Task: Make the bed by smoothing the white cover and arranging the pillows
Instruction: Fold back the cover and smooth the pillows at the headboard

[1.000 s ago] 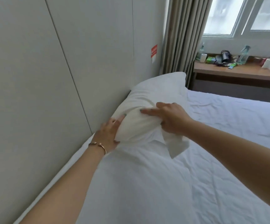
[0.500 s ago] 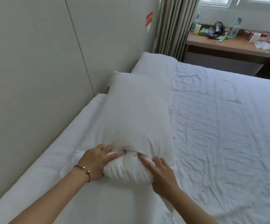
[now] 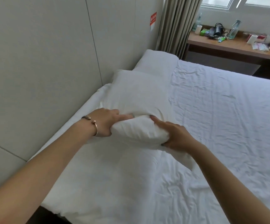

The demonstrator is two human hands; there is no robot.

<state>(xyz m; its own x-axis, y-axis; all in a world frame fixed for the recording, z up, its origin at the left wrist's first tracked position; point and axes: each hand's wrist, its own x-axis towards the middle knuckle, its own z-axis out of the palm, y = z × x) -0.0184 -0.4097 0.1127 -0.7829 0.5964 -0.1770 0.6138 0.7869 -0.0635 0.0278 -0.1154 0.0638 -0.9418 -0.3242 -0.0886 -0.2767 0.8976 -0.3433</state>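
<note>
Since the earlier frame the near pillow (image 3: 139, 101) has come down off the wall (image 3: 42, 62) and now lies flat along it, its near end bunched between both hands. The left hand (image 3: 105, 122) grips the end on the wall side and the right hand (image 3: 176, 137) grips the opposite corner, fingers curled into the fabric. The far pillow (image 3: 157, 61) lies beyond it, the two touching end to end. A hard shove forward could ride the near pillow up over the far one, and the squeezed end may stay lumpy once let go. The wall hems in the left; the cover (image 3: 220, 110), still creased, gives open room to the right
</note>
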